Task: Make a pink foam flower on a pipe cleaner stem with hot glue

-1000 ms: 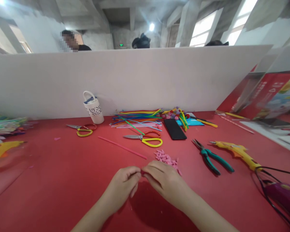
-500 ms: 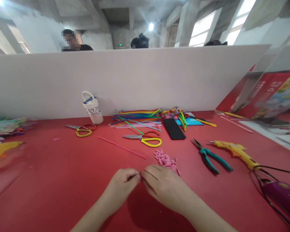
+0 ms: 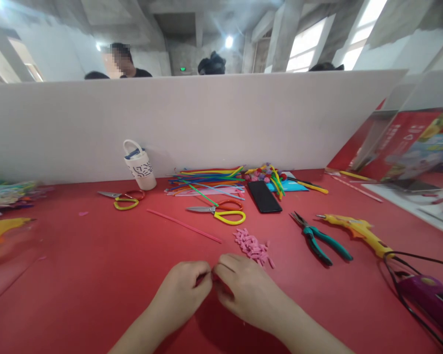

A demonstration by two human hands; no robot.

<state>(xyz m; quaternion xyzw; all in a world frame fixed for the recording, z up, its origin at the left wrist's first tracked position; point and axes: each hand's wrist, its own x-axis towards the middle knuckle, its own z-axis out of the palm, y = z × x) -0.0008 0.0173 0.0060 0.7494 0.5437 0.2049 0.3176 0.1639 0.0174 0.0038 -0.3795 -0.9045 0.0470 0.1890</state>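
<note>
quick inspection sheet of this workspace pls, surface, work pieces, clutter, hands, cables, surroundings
Surface: red tabletop, small pink scrap at left
Work pieces: pile of short pink pieces just beyond the right hand; one long pink strip lying apart
Clutter: middle scissors, left scissors, black phone, green-handled pliers, right-hand glue gun
Hands: left hand and right hand, fingers curled, tips close together; anything between them too hidden to tell
Cables: dark cable looping near a purple device
Surroundings: white panel behind the table; people partly visible beyond
</note>
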